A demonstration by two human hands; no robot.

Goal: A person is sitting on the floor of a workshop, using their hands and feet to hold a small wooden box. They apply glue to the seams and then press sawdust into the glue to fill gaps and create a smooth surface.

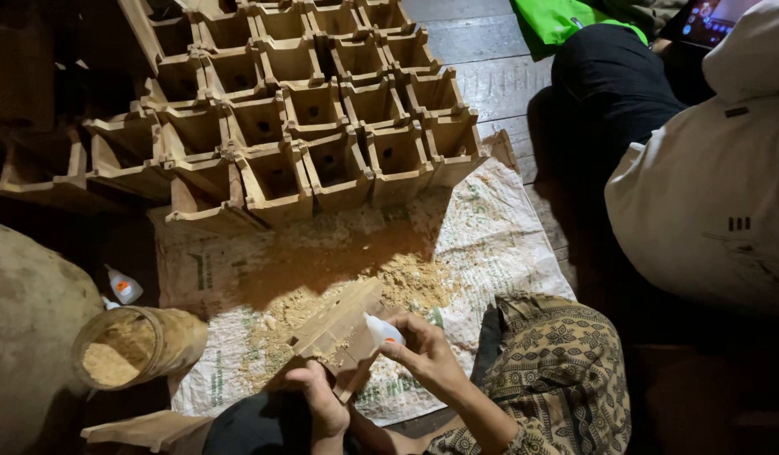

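Observation:
My left hand [322,404] grips a small wooden box piece [337,324] from below, tilted over a woven sack [482,227] spread on the floor. My right hand [423,350] holds a small white glue bottle [383,330] with its tip against the wooden piece. Sawdust [406,282] lies scattered on the sack just beyond the piece.
Several square wooden planter boxes [314,109] stand stacked in rows at the back. A jar of sawdust [133,345] lies on its side at left, with another glue bottle [122,286] beside it. Another person [701,185] sits at right. A wooden slat [145,430] lies near the bottom edge.

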